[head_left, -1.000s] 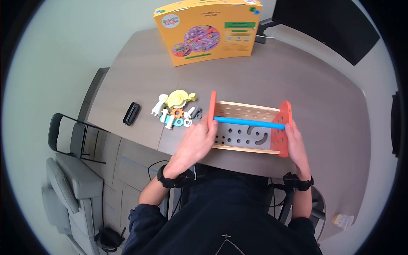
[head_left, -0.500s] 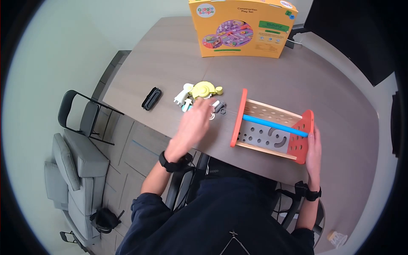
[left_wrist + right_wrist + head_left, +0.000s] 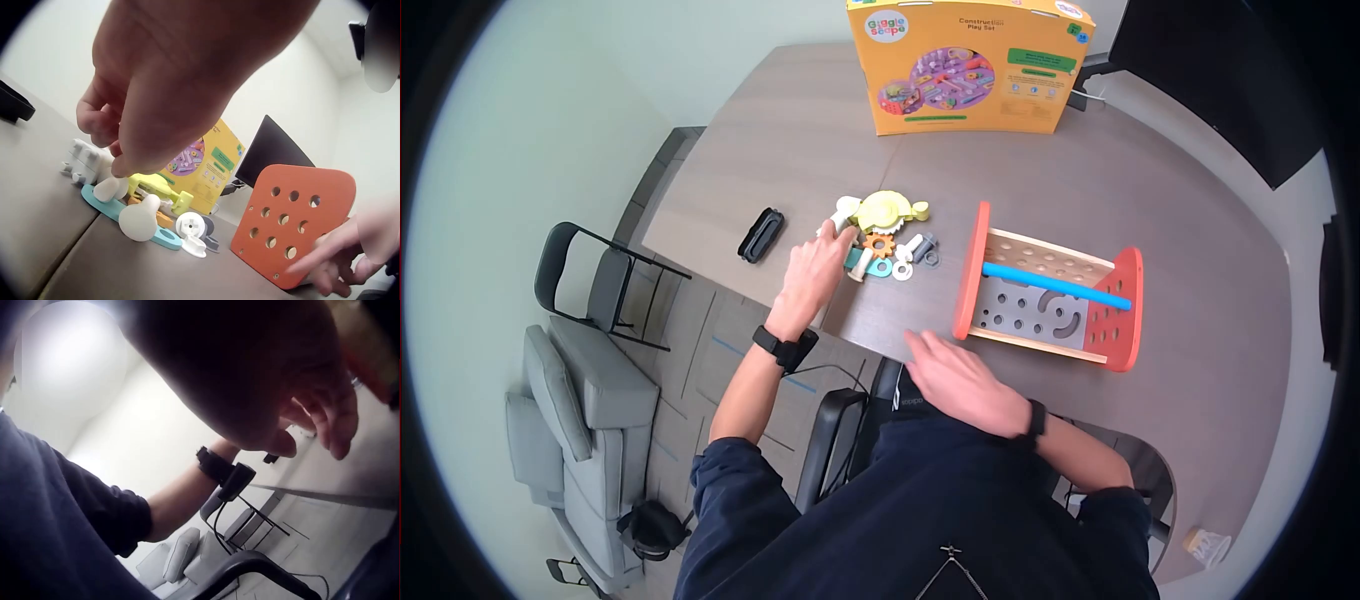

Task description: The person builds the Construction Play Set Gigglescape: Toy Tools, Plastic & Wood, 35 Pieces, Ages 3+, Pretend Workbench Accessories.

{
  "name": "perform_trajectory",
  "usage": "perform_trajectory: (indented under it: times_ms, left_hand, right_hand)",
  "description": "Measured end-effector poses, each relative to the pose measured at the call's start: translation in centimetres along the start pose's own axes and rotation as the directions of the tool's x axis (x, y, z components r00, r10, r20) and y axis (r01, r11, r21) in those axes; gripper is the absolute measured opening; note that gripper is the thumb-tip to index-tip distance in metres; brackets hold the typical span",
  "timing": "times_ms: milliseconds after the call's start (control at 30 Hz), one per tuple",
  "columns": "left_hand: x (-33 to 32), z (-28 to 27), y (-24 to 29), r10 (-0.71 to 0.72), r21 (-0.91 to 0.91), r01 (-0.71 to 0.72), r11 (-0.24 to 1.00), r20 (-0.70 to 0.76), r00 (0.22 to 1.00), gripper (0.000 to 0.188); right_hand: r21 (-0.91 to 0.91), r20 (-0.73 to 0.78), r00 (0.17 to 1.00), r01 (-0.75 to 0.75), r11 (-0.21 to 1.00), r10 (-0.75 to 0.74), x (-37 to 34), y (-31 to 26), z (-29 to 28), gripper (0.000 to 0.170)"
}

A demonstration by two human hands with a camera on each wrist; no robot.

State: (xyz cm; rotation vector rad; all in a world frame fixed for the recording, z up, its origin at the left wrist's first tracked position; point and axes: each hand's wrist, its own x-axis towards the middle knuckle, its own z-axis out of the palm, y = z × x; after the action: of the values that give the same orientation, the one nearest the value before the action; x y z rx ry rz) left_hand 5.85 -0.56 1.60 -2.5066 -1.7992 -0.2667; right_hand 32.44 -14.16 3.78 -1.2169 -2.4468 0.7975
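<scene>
My left hand [image 3: 808,280] reaches over the left side of a heap of toy parts, fingertips right at a white toy piece [image 3: 842,212] with prongs. In the left wrist view its fingers bend loosely above the white pronged piece [image 3: 86,161]. Around them lie a yellow toy saw [image 3: 885,211], an orange gear [image 3: 880,245], a turquoise strip [image 3: 883,268], white bolts and a grey bolt [image 3: 926,246]. My right hand [image 3: 972,385] hovers by the table's front edge with fingers extended, holding nothing. A toy toolbox [image 3: 1050,310] with red ends and a blue bar [image 3: 1055,286] stands right of the heap.
A yellow play set box [image 3: 970,75] stands at the back of the table [image 3: 770,130]. On the left lies a black case [image 3: 761,235]. A dark screen [image 3: 1215,80] is at the back right. An armchair's armrest [image 3: 830,430] sits below the front edge.
My right hand has left the toolbox's right end and come to the front edge. My left hand let go of the toolbox's left end and moved left to the heap. The toolbox was shifted right.
</scene>
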Motion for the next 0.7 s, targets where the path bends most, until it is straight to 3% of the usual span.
perform_trajectory:
  times_ms: [100, 200, 433, 533, 700]
  left_hand:
    - [0.1, 0.3, -0.3, 0.021, 0.007, -0.021, 1.000, 0.000, 1.000, 0.041]
    - [0.2, 0.5, -0.6, 0.044, 0.013, -0.044, 0.999, -0.008, 0.999, 0.037]
    - [0.8, 0.4, -0.5, 0.042, 0.009, -0.042, 0.999, 0.015, 0.999, 0.032]
    - [0.8, 0.5, -0.6, 0.053, 0.013, -0.053, 0.999, 0.028, 0.998, 0.031]
    - [1.1, 0.6, -0.9, 0.070, -0.008, -0.070, 0.997, 0.031, 0.997, 0.026]
  right_hand:
    - [-0.086, -0.088, 0.995, 0.040, 0.995, -0.048, 4.2, 0.0, 3.6, 0.057]
    - [-0.203, -0.120, 0.984, -0.158, 0.966, 0.136, 8.2, 0.4, 5.2, 0.063]
    - [-0.265, -0.299, 0.917, -0.346, 0.900, 0.265, 10.9, 2.2, 8.4, 0.066]
    - [-0.242, -0.274, 0.934, -0.299, 0.923, 0.230, 10.0, 2.1, 7.7, 0.062]
    - [-0.492, -0.248, 0.969, -0.126, 0.862, 0.000, 6.8, 0.3, 5.0, 0.044]
